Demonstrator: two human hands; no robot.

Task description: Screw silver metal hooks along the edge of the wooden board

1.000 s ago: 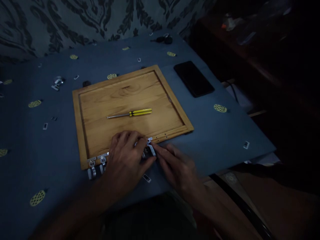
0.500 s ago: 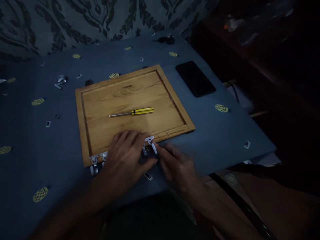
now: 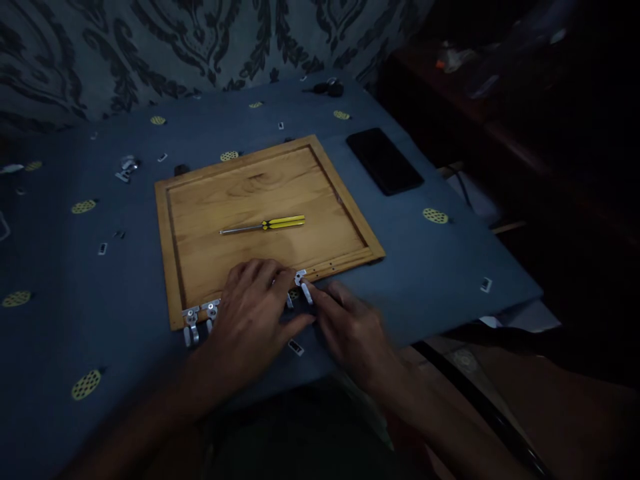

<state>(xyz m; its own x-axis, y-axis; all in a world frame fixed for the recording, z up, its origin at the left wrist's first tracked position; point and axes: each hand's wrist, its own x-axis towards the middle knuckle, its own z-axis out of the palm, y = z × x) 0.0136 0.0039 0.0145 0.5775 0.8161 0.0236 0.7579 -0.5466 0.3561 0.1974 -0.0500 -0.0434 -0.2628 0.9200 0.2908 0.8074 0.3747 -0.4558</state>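
A framed wooden panel [image 3: 270, 193], like a cabinet door, lies on the table with metal hinges along its near edge. My left hand [image 3: 255, 303] rests over that edge, its thumb stretched apart from the bent fingers and its index fingertip close to a hinge. My right hand [image 3: 353, 327] is closed, with finger and thumb on the arm of the hinge [image 3: 301, 279] beside small holes in the frame. Left of my hands, one hinge [image 3: 191, 320] and another hinge [image 3: 212, 309] show screws. A yellow-handled screwdriver [image 3: 265, 224] lies on the panel. My left hand partly hides the hinge row.
A black phone [image 3: 384, 160] lies right of the panel on the blue patterned tablecloth [image 3: 430, 280]. Loose hinges [image 3: 128, 168] and tiny screws [image 3: 119, 234] are at the left. A dark tool [image 3: 327, 87] lies near the patterned wall [image 3: 200, 47]. The table's right edge drops into shadow.
The view has shifted slightly, so the table and panel sit a little differently in the picture. Both hands keep nearly the same place at the hinge.
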